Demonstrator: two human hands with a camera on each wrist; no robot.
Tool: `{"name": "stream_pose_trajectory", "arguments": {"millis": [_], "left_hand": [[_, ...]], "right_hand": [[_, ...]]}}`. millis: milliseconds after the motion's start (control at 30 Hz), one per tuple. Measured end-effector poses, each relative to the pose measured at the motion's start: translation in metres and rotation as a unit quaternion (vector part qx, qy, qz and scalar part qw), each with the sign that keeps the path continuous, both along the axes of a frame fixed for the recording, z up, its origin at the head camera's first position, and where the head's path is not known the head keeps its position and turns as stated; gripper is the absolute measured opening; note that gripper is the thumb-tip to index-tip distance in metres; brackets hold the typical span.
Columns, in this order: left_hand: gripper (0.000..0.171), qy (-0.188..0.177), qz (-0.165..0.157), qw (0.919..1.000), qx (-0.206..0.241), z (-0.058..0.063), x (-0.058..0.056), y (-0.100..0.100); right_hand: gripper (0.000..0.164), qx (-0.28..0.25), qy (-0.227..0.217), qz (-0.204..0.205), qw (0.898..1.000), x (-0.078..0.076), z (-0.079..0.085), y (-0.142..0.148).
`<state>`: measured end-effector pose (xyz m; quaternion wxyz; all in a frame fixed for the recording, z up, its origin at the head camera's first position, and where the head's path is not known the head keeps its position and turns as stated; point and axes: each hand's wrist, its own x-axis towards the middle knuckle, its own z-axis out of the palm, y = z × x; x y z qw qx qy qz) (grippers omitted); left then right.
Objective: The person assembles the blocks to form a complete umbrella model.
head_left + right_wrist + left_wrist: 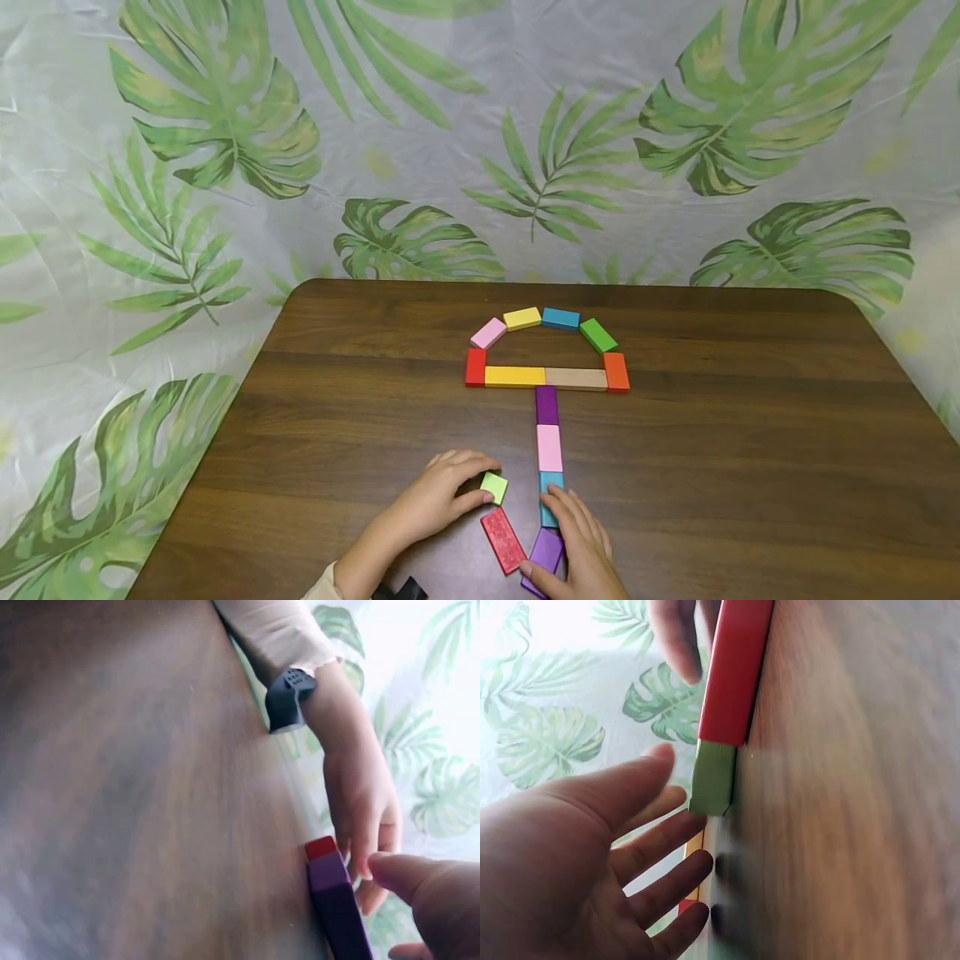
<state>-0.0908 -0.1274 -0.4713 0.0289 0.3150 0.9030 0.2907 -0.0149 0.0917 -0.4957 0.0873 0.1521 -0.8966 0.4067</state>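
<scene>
A small light green block [494, 488] lies between the thumb and fingers of my left hand [431, 500]. In the left wrist view that hand [630, 840] has its thumb apart from the green block [714, 776], with a fingertip close to its end. A red block [503, 541] slants just below it. My right hand [581, 542] is over the lower end of a column of blocks. Its fingers lie at the teal block [550, 508], and its thumb is by the tilted purple block [546, 550]. In the right wrist view the purple block [341, 915] is beside the thumb.
Above the teal block stand a pink block [549, 448] and a dark purple block [547, 405]. They meet a row of a yellow block [514, 377] and a plain wooden block [576, 379], under an arch of several coloured blocks. A black object [408, 588] is at the table's near edge.
</scene>
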Motion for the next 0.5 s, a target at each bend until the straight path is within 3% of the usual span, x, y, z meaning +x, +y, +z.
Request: {"name": "stream_pose_trajectory", "arguments": {"millis": [200,500], "left_hand": [[0.040,0.005,0.020,0.9995,0.024,0.005,0.001,-0.003],[0.050,0.065,0.062,0.9950,0.042,0.019,0.004,-0.013]], "right_hand": [[0.074,-0.026,0.006,-0.005,1.000,0.001,0.010,0.003],[0.071,-0.061,0.014,-0.001,0.998,0.001,0.041,0.019]]}}
